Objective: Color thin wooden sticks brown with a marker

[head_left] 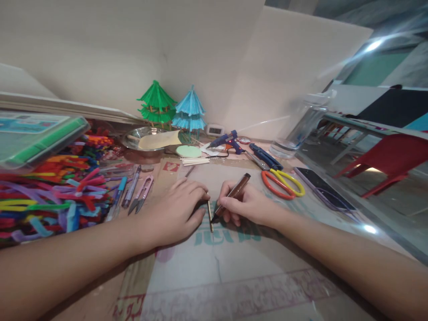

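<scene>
A brown marker pen (238, 186) is gripped in my right hand (249, 203), its dark tip touching a thin wooden stick (210, 211). The stick lies on the covered work surface, and its near part looks brownish. My left hand (185, 203) rests palm down, with its index finger and thumb closed about the far end of the stick. Beyond my hands, several pale sticks (195, 161) lie beside a light green round pad (188, 151). Two pipe-cleaner tiered shapes stand at the back, one green (157, 104) and one blue (190, 111).
Pipe cleaners (67, 200) and a plastic case (40, 138) fill the left. Pens and pink snips (143, 191) lie nearby. A metal bowl (143, 138), glue gun (225, 141), blue-handled tool (265, 156), scissors (282, 183), clear jug (297, 129) and phone (324, 189) stand around.
</scene>
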Motion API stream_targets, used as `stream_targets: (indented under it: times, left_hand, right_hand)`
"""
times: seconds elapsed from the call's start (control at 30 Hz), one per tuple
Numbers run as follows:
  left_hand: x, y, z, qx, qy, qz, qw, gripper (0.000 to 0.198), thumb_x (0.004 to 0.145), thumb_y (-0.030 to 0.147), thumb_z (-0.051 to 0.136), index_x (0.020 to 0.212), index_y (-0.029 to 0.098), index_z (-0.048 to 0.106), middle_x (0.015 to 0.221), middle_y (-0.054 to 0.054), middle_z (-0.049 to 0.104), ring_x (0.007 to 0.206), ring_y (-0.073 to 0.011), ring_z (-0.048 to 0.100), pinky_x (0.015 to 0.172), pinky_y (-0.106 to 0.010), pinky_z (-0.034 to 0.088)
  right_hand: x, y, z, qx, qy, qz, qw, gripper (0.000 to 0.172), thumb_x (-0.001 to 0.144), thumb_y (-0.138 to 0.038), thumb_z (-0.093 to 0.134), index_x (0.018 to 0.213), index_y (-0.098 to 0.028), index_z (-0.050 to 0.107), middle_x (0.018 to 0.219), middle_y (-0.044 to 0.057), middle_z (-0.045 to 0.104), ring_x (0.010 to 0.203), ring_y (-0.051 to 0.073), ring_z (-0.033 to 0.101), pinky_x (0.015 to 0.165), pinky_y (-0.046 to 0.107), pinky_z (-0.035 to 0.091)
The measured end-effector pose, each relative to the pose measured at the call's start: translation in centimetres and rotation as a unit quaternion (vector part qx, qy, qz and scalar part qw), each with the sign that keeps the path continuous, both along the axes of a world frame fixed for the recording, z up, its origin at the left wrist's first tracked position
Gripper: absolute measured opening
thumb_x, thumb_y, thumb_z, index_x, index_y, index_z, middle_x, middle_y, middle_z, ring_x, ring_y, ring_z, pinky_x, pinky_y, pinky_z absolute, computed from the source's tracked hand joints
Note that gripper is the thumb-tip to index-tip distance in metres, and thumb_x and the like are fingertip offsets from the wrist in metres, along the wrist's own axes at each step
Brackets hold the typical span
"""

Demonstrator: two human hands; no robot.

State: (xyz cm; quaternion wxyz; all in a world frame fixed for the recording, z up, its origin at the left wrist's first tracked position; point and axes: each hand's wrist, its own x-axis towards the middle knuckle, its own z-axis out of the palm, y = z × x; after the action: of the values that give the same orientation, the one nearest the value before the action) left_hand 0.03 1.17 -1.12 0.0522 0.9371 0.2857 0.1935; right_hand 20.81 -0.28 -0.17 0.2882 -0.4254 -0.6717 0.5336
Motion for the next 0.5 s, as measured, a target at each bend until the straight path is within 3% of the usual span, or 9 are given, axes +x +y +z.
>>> stream_targets:
  times: [0.17,0.5]
  left_hand:
    - [-0.02,-0.01,-0.02,0.003,0.004,0.003,1.000,0.014,0.090,0.019,0.043,0.100,0.017,0.052,0.111,-0.010,0.059,0.108,-0.0261,0.051,0.099,-0.049,0.041]
    - [-0.06,-0.15,0.14,-0.003,0.007,0.007,1.000,0.014,0.090,0.020,0.043,0.100,0.018,0.052,0.111,-0.010,0.059,0.108,-0.0262,0.052,0.098,-0.049,0.041]
  right_hand:
    - [0.20,-0.27,0.18,-0.018,-0.005,0.038,0.999,0.023,0.078,-0.036,0.062,0.073,-0.019,0.047,0.053,-0.005,0.059,0.037,0.005,0.046,0.037,0.015,0.036]
    - [0.23,-0.27,0.19,-0.018,0.000,0.038,0.999,0.024,0.079,-0.036,0.063,0.074,-0.019,0.047,0.054,-0.004,0.060,0.037,0.005,0.047,0.038,0.016,0.037]
